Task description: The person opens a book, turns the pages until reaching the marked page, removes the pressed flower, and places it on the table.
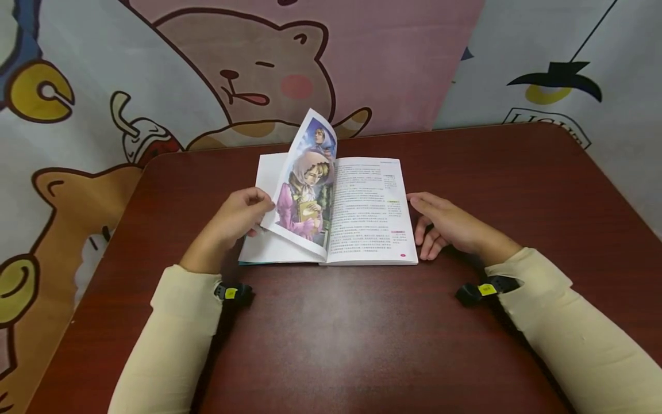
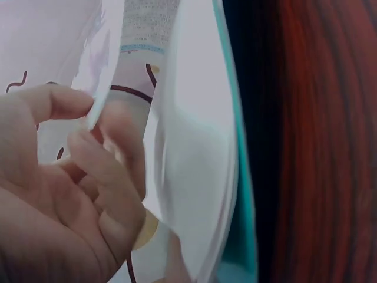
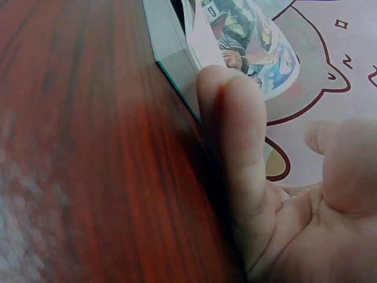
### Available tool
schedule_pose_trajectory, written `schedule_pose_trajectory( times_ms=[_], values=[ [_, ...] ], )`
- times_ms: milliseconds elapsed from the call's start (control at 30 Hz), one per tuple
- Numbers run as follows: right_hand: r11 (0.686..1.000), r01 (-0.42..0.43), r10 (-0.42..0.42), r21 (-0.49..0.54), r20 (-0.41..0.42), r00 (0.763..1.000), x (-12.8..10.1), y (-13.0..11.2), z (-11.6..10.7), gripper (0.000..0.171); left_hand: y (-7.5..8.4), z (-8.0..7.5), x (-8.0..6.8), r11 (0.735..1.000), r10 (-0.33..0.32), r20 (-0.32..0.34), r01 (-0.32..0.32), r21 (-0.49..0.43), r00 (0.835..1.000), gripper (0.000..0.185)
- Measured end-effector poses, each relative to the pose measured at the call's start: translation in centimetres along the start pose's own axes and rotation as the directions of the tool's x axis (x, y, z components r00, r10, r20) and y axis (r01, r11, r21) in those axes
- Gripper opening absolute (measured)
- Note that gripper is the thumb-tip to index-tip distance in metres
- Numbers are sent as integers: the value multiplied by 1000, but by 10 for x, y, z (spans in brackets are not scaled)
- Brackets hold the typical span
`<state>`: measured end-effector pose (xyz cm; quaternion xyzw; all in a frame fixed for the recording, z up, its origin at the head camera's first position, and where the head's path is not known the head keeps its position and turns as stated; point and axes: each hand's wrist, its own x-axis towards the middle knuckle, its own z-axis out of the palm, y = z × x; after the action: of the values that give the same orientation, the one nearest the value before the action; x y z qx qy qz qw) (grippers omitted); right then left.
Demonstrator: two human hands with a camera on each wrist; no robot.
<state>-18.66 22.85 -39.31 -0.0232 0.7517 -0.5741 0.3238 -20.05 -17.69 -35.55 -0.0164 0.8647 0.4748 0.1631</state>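
Note:
An open book (image 1: 362, 230) lies on the dark red table (image 1: 341, 339). One illustrated page (image 1: 305, 190) stands lifted above the spine, showing two painted figures. My left hand (image 1: 238, 218) pinches that page's lower left edge between thumb and fingers; in the left wrist view the page edge (image 2: 97, 106) sits between the thumb and fingertips. My right hand (image 1: 445, 227) rests with relaxed fingers on the table, touching the book's right edge. In the right wrist view a finger (image 3: 232, 135) lies against the book's edge (image 3: 174, 62).
A cartoon bear cloth (image 1: 243, 75) hangs behind the table. Small black wrist cameras with yellow tags (image 1: 486, 289) sit at both cream sleeves. The table's rounded far corners and left edge (image 1: 103, 241) are in view.

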Motion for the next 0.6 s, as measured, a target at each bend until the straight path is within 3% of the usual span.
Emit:
schedule_pose_trajectory(
  times_ms=[333,600],
  values=[
    [1000,-5,5,-1,2,1000,0,-1,0,64,-9,-12,-3,984,-12,59,1,180,998,22],
    [1000,-5,5,1,0,1000,1,0,0,64,-20,-22,-5,950,-78,109,41,309,991,23]
  ],
)
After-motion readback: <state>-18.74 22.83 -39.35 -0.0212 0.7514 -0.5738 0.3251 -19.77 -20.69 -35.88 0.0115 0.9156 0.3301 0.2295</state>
